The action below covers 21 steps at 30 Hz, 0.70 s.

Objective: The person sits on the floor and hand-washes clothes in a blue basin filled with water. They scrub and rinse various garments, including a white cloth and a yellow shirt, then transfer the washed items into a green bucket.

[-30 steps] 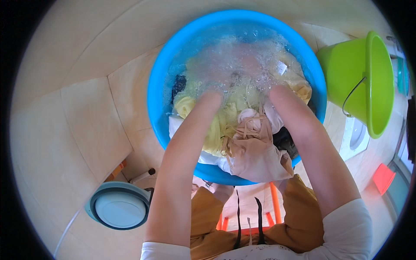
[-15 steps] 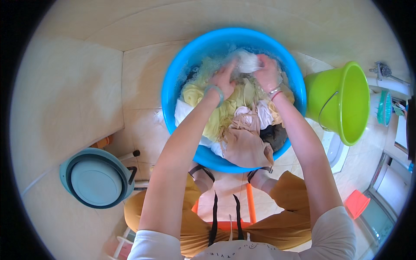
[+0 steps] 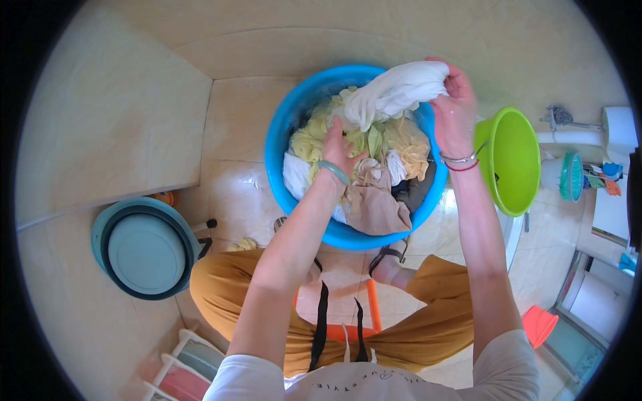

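Note:
My right hand point(image 3: 457, 110) is raised past the far right rim of a large blue basin point(image 3: 276, 157), closed on a bunched wet white garment point(image 3: 398, 92). The garment stretches leftward from my fingers over the basin, and its lower end hangs among the laundry. Fingers apart, my left hand point(image 3: 340, 148) rests over the pile beside a pale yellow garment point(image 3: 309, 142). Beige cloth point(image 3: 376, 207) lies at the near side of the basin. A peach garment point(image 3: 408, 144) and a dark one point(image 3: 421, 194) are on the right; other white cloth point(image 3: 295, 175) is on the left.
A lime green bucket point(image 3: 515, 164) stands right of the basin. To the left, a grey-blue folding basin point(image 3: 147, 257) leans near the wall. Below me is an orange stool point(image 3: 374, 304); a red container point(image 3: 539, 325) sits at the lower right, and a white rack point(image 3: 177, 361) at the lower left.
My right hand has lifted the white garment up and to the right, out of the basin's far side. My left hand has come away from it and moved nearer, over the laundry.

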Motion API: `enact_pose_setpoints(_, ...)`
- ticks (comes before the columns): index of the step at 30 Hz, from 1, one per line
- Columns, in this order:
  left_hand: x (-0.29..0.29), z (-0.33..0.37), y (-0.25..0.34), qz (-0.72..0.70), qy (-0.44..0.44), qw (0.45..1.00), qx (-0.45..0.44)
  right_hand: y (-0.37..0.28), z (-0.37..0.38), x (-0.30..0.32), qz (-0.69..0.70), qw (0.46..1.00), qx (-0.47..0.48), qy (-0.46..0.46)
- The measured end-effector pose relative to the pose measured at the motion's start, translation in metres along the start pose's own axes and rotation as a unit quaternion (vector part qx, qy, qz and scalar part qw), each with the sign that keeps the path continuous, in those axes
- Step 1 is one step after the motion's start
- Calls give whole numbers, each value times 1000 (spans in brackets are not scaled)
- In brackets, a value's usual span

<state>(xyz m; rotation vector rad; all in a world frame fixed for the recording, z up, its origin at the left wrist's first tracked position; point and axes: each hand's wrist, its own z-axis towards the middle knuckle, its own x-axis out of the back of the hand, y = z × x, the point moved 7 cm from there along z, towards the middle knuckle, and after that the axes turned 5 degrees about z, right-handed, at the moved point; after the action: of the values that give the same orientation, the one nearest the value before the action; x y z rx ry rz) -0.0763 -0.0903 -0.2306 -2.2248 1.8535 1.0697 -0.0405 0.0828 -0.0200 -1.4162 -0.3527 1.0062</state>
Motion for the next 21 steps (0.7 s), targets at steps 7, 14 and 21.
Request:
enact_pose_setpoints(7, -69, -45, 10, -182, -338, 921, 71, -54, -57, -34, 21, 998, 27, -57)
enact_pose_setpoints(14, -50, -63, -30, -214, -361, 897, 139, -50, -145, -45, -9, 980, -73, -182)
enact_pose_setpoints(21, -16, -33, -58, -236, -303, 921, 70, -28, -126, -27, 105, 969, -169, -144)
